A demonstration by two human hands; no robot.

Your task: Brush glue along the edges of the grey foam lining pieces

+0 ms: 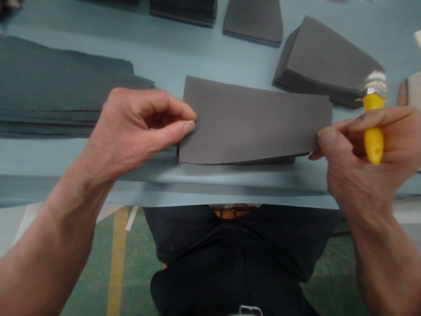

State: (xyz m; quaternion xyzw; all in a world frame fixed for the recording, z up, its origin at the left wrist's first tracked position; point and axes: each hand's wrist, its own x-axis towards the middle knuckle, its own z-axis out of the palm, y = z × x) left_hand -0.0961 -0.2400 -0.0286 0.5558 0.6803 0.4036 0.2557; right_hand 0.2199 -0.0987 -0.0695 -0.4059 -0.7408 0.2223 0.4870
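Observation:
A grey foam sheet (250,120) lies near the front edge of the light blue table (171,57), with another sheet's edge showing beneath it. My left hand (138,127) pinches the sheet's left edge between thumb and forefinger. My right hand (368,153) holds the sheet's right edge with thumb and fingertips. The same hand grips a yellow-handled brush (373,118), whose pale bristle head points up.
A wide stack of dark sheets (59,92) lies at the left. A stack of tapered grey pieces (322,61) sits at the back right, with more piles (253,19) along the far edge. Below the table edge are my dark clothes and a green floor with a yellow line (116,263).

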